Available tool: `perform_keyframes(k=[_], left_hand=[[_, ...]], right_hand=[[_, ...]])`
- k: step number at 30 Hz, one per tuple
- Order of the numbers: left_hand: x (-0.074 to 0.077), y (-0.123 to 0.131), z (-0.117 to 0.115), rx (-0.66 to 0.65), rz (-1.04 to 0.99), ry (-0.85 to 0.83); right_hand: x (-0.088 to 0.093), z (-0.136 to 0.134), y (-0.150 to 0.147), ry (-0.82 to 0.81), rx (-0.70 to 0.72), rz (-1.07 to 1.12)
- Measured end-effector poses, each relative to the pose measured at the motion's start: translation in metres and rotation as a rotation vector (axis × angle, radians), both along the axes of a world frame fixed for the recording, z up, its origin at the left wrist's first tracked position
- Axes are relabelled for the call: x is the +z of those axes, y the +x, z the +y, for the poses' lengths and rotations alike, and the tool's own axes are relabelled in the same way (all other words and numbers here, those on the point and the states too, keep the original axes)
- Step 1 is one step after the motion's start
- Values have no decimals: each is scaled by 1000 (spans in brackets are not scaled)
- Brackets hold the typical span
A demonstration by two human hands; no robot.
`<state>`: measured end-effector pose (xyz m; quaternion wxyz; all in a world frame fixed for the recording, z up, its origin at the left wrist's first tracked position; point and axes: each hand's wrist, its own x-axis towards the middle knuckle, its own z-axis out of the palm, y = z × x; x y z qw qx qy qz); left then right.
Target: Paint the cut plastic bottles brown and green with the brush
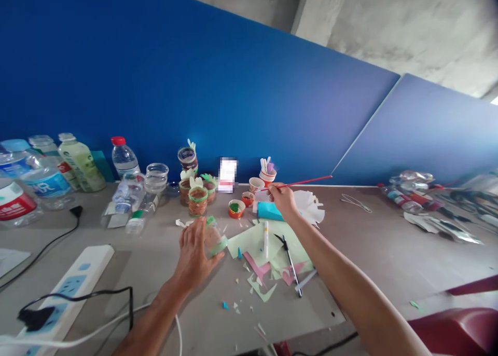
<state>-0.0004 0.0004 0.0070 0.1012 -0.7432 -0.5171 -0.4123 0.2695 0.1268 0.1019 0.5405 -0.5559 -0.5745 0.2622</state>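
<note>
Both your forearms (161,304) entered from the bottom edge of the frame, to the right of one white power strip (91,257) at lower left. Your left hand (194,249), just left of centre, gripped one clear cup (213,237), tilted; whether it touched the table (358,231) could not be told. Your right hand (283,199), right of centre, pinched one red brush (311,181), its handle pointing right.

The cup looked light and thin-walled, likely to dent under a hard squeeze; its smooth side could prove slippery to you if damp. A gentle hold round the middle, off the green bands at its ends, seemed safest. The brush looked light, stiff and easily snapped, best held near its working end, as you had it.

Four decorated pots (197,205) stood left of centre, three clustered in front and one behind. Four paper cups (235,215) were counted near centre, the rearmost holding white sticks (264,165). One blue tube (269,210), one white marker (266,239) and one black pen (290,260) lay right of centre, amid paper scraps (264,293) too scattered to count.
</note>
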Motion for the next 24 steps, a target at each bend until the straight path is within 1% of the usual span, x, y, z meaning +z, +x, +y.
perform_keyframes(k=[4,10,17,20,24], left_hand=[[-1,0,1,-9,21,6],[-5,-1,5,-16,-6,20],[-2,-2,3,1,68,-5],[-1,-2,2,2,78,18],[-2,-2,2,-1,71,25]], right_hand=[[-4,21,1,-61,-32,-165],[2,41,-2,-156,-85,-378],[2,46,-17,-245,-90,-537],[-2,48,-23,-270,-73,-576],[-12,52,-30,-292,-56,-573]])
